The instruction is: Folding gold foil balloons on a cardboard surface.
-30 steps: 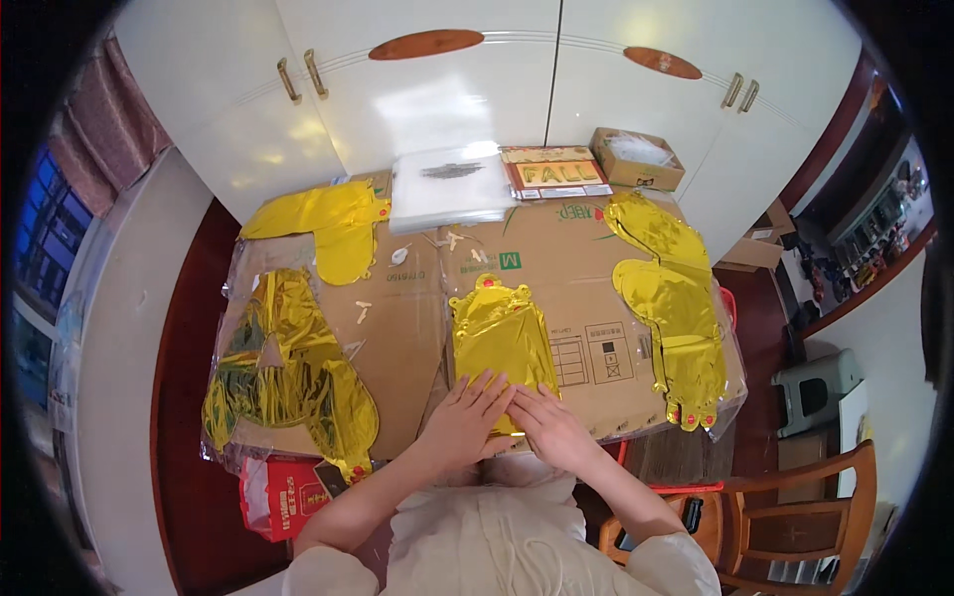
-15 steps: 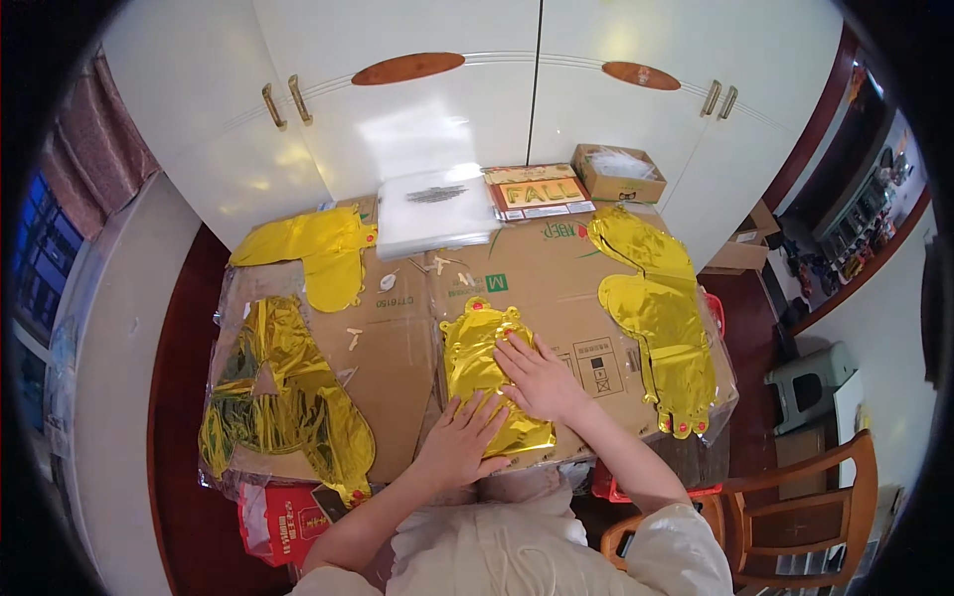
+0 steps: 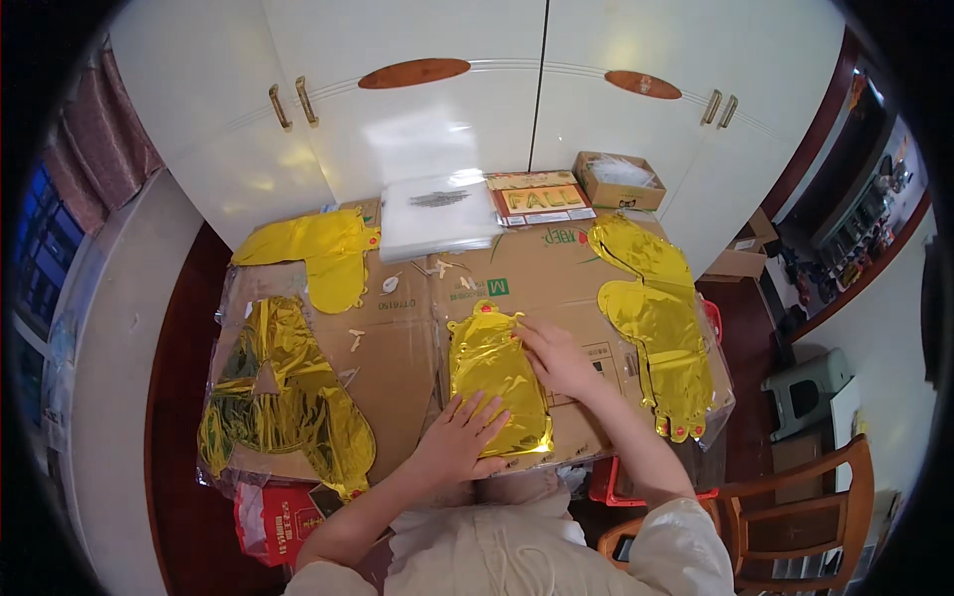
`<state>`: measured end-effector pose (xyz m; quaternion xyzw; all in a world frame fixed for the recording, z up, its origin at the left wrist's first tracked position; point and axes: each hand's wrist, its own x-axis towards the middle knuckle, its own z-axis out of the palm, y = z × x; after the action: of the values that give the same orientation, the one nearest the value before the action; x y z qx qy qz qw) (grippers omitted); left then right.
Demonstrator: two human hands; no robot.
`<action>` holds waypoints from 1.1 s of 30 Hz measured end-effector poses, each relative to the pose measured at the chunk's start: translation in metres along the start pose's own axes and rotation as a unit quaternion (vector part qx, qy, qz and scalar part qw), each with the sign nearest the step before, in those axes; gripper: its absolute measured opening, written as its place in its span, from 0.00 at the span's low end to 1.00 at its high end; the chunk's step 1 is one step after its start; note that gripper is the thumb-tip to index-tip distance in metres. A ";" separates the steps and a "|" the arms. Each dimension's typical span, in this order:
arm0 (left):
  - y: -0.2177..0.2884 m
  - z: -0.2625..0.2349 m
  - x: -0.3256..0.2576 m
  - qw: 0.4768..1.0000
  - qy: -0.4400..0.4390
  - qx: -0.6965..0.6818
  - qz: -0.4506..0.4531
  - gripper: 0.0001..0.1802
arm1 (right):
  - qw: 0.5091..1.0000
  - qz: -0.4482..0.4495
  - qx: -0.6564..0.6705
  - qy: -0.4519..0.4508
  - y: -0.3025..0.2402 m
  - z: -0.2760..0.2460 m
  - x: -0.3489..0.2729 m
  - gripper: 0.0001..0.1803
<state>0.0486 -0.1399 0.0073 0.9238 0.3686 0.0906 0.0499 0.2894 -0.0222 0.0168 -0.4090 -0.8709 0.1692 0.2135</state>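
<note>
My left hand [image 3: 461,437] lies with fingers spread on the seven-o'clock side of the narrow gold foil piece with a lobed far end [image 3: 492,363], toward five o'clock on the cardboard-covered counter [image 3: 397,348]. My right hand's fingers [image 3: 540,340] sit close together at its one-o'clock edge; whether they pinch, I cannot tell. I judge it mostly flattened, though creases show. Untouched: the wide gold foil shape [image 3: 671,318] at three, the A-shaped gold foil piece [image 3: 296,387] at eight, the bent gold foil piece [image 3: 326,250] at ten.
</note>
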 end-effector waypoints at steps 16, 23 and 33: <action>-0.087 -0.049 0.034 0.944 -0.019 0.194 0.267 0.28 | 0.973 -0.172 -0.109 -0.107 0.012 -0.002 0.038 0.20; -0.056 -0.056 0.010 0.982 0.076 0.167 0.039 0.28 | 0.980 -0.049 -0.182 -0.059 0.003 -0.018 0.013 0.20; 0.017 -0.031 -0.007 0.998 0.043 0.035 0.006 0.40 | 0.963 0.227 -0.117 -0.081 -0.004 -0.016 -0.035 0.29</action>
<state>0.0488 -0.1563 0.0393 0.9222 0.3682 0.1180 0.0013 0.3149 -0.0502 0.0239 -0.6035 -0.7830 0.1423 0.0490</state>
